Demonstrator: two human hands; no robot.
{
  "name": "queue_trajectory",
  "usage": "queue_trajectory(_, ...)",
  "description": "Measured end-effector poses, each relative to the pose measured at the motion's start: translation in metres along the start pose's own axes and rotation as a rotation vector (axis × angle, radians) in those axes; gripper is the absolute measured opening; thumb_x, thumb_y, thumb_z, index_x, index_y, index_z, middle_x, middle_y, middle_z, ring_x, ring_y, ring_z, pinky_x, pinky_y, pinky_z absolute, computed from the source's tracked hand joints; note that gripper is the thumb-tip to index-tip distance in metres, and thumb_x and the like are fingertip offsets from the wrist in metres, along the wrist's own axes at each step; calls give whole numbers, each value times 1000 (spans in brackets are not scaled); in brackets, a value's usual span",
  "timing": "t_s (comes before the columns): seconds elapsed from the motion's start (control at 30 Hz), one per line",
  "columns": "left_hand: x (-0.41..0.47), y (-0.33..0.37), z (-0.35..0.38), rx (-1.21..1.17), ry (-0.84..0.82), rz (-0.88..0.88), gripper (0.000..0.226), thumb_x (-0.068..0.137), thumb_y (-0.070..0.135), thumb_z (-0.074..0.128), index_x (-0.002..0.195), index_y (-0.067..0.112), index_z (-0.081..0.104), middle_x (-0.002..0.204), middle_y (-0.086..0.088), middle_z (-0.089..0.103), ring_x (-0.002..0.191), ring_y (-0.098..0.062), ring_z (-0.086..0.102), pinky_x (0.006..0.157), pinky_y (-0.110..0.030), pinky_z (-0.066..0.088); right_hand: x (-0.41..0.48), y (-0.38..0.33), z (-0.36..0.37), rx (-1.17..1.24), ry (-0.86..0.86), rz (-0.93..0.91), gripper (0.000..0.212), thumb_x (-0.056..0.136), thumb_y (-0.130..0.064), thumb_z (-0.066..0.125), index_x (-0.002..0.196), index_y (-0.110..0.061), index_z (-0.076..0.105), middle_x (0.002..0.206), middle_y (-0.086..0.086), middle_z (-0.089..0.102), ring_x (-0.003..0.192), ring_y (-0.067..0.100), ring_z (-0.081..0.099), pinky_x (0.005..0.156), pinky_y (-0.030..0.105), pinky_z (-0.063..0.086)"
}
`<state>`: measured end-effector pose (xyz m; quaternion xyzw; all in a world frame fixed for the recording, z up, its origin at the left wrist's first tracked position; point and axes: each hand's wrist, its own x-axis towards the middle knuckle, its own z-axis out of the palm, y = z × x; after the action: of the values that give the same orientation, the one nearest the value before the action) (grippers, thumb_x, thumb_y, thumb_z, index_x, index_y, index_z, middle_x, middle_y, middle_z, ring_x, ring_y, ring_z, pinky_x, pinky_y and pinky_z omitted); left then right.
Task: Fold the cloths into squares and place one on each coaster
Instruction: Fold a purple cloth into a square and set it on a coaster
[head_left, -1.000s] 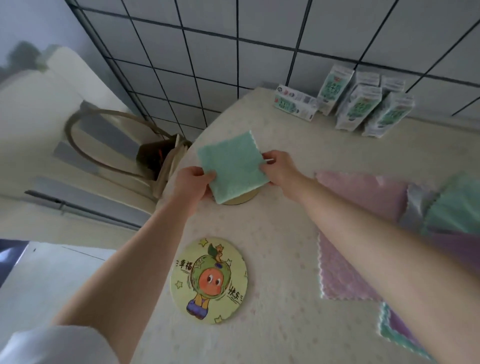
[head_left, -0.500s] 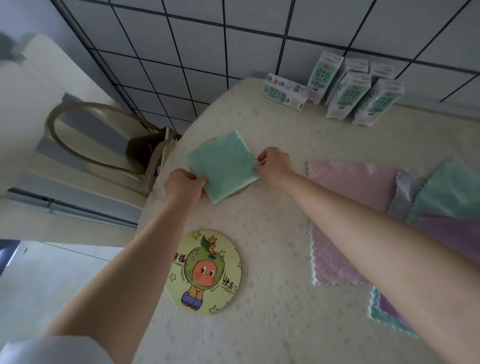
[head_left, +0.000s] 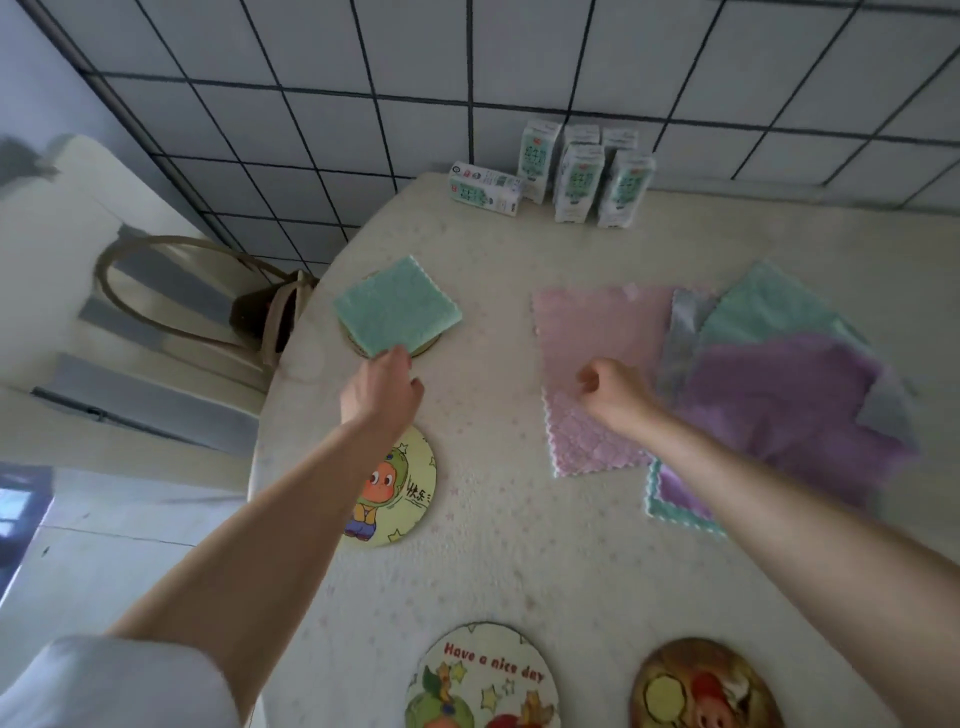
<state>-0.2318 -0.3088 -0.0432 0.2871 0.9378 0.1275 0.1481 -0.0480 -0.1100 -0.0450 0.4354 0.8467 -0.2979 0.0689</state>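
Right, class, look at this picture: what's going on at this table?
A person is putting folded cloths on coasters. One folded green cloth lies on the far coaster, the left hand at its near corner; whether it has a grip there is unclear. The right hand, fingers curled, is over the flat pink cloth. Three nearer coasters are bare, and more cloths lie unfolded at the right.

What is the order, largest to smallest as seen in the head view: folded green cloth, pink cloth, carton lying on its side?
1. pink cloth
2. folded green cloth
3. carton lying on its side; it sits farthest, so distance shrinks it
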Motion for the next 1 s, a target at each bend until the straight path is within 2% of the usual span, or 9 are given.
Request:
queue_trajectory(0.17,-37,61,24,18,-56,150,22,89,23,57,109,13,56,100,-5,63,84,-26,61,69,-38,54,-50,66,-16,11,67,20,19,80,-12,57,97,-9,66,100,14,70,100,33,63,83,33,46)
queue_trajectory(0.23,-52,87,36,10,-79,201,20,90,22,56,107,13,55,100,-5,63,82,-26,60,70,-39,54,-64,90,-26,13,89,41,20,81,-14,55,97,-12,66,101,12,70,101,32,62,80,31,46)
queue_trajectory(0.33,-70,124,53,20,-116,246,16,89,22,54,103,13,54,99,-5,62,81,-27,59,68,-37,52,-80,126,-43,-36,120,33,14,84,-12,53,92,-11,64,101,13,69,99,35,61,70,27,37)
queue_trajectory(0.47,-77,177,67,-4,-146,292,20,88,23,54,105,14,56,105,-6,63,89,-30,61,73,-38,52,-89,173,-72,-48,214,26,13,82,-16,57,92,-14,65,91,9,71,90,30,65,70,28,40)
queue_trajectory(0.57,-72,222,71,-5,-131,357,17,88,23,54,103,14,57,104,-6,65,85,-29,61,69,-36,52,-86,201,-102,-78,280,25,11,81,-16,56,89,-13,64,83,13,69,84,32,64,71,33,48)
queue_trajectory(0.63,-66,256,71,-17,-115,387,16,88,24,53,101,15,58,103,-5,65,83,-29,61,67,-32,50,-80,217,-123,-53,347,20,10,82,-15,56,89,-11,61,86,15,68,86,35,63,72,39,50)
queue_trajectory(0.77,-55,318,74,-63,-145,489,22,89,25,51,108,17,58,114,-4,64,94,-30,62,78,-39,53,-58,241,-156,-2,422,36,14,83,-16,56,96,-11,58,102,16,61,95,36,59,80,42,49)
queue_trajectory(0.87,-49,356,86,-17,-184,599,26,90,23,51,115,16,56,122,-7,60,105,-31,59,84,-39,51,-40,252,-168,-44,416,83,28,87,-21,56,111,-8,57,115,17,55,104,38,55,86,41,45)
queue_trajectory(1.0,-40,392,107,62,-215,714,37,89,13,51,126,10,54,128,-12,57,116,-31,54,92,-39,47,-20,259,-168,-53,383,141,36,89,-29,53,117,-7,53,121,16,52,111,38,50,89,41,42)
